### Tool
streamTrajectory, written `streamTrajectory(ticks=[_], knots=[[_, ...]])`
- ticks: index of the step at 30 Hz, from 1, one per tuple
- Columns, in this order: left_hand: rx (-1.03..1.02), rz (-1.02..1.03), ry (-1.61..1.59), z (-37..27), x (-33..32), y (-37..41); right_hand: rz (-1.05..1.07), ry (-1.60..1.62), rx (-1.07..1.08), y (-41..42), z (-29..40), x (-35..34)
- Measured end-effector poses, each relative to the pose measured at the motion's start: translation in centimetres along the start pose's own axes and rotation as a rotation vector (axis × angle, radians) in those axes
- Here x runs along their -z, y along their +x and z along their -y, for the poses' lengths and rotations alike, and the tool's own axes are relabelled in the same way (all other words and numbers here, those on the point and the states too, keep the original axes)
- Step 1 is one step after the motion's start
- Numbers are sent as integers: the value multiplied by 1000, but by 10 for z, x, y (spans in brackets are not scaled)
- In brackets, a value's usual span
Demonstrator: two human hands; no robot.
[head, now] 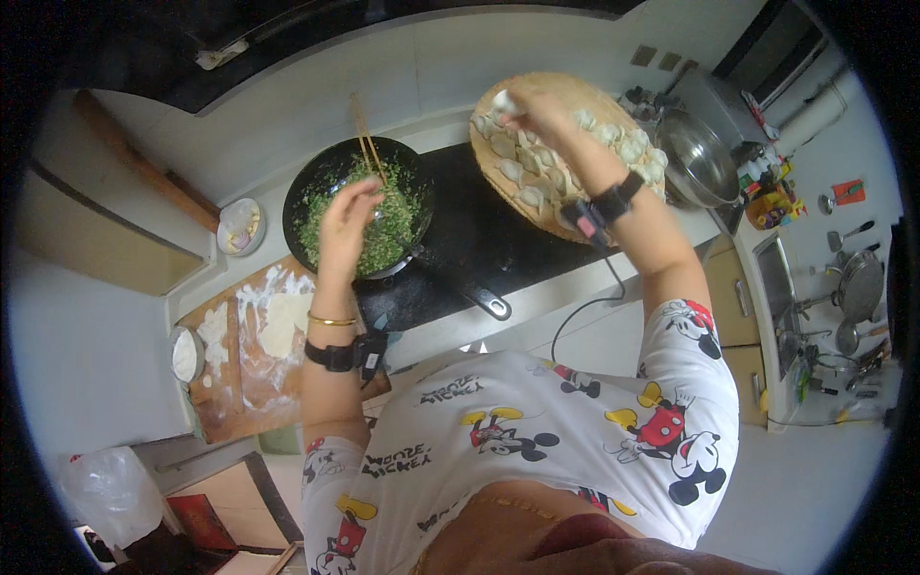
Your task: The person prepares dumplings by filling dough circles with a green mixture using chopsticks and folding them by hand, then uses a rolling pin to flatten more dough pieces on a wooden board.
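Observation:
My right hand [540, 113] reaches over the far left part of a round woven tray [596, 92], holding a white dumpling [505, 102] in the fingertips; it is slightly blurred. Several folded dumplings [530, 195] lie on the tray beneath and beside that arm. My left hand [348, 223] is above a black wok [296, 198], fingers loosely curved and apart with nothing in them. Chopped green filling [395, 241] fills much of the wok. A pair of wooden chopsticks [365, 136] leans out over its far rim; a spoon is partly visible in the filling.
A floured wooden board [269, 392] carries rolled dough [284, 327] and a rolling pin [234, 352]. A bowl of flour [187, 353] stands at its left. The wok handle [492, 303] points toward me across the black cooktop [460, 215]. A metal basin [693, 154] stands right of the tray.

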State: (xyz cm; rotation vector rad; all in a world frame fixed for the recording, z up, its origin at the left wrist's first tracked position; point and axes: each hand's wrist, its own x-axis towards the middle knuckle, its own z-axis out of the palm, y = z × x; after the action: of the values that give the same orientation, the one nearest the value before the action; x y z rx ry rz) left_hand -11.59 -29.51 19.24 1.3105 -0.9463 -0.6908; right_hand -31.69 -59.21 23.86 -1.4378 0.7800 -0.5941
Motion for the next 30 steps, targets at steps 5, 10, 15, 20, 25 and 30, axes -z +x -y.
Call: streamTrajectory(ticks=[5, 10, 15, 20, 25, 30], knots=[[42, -159, 176, 25, 15, -5, -365, -609, 69, 90, -27, 94], [-6, -258, 427, 55, 23, -6, -459, -1144, 55, 110, -32, 78], [4, -322, 918, 66, 27, 3, -365, -1295, 178, 120, -55, 85], [110, -320, 948, 94, 47, 10, -208, -1361, 133, 66, -16, 43], [-229, -304, 1059, 110, 46, 12, -11, -1474, -41, 62, 21, 25], [4, -217, 1037, 103, 46, 17, 32, -1238, 597, 80, -12, -4]])
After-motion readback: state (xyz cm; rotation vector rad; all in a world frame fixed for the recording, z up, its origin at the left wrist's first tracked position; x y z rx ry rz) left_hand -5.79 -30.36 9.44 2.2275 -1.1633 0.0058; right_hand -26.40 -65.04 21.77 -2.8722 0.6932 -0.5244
